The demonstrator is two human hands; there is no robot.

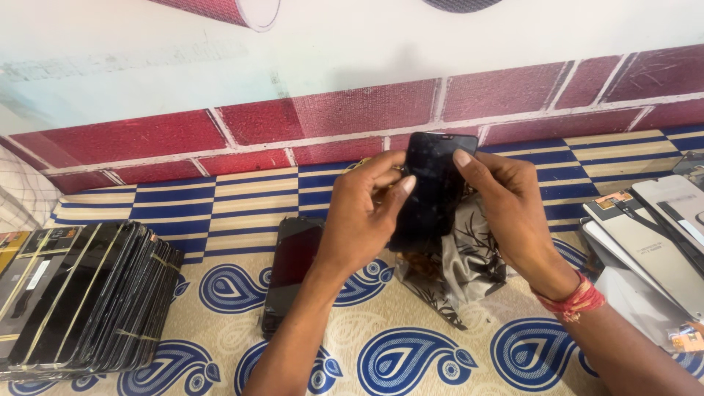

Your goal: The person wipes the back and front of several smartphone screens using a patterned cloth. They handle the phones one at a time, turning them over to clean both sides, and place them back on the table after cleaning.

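I see both hands raised over the surface [440,367], which is covered by a cloth with blue paisley shapes and a checked blue and cream border. Between them they hold a black phone screen [434,183] upright, its glass facing me, its top edge near the red painted brick band on the wall [330,117].

My left hand [363,216] is closed on the screen's left edge, thumb lying across the glass and fingers curled behind it. My right hand [506,213] grips the right edge, its thumb tip pressed on the upper right corner of the glass. A red thread band [576,301] sits on the right wrist.

Just below the screen, a grey patterned cloth [466,271] hangs down to the surface; I cannot tell which hand holds it, if either.

Another dark screen [290,275] lies flat on the surface beside my left forearm. Far left stands a stack of black screens [81,293], leaning together on edge. At the right edge lies a pile of pale panels [660,242], backs up, well apart from the hands.
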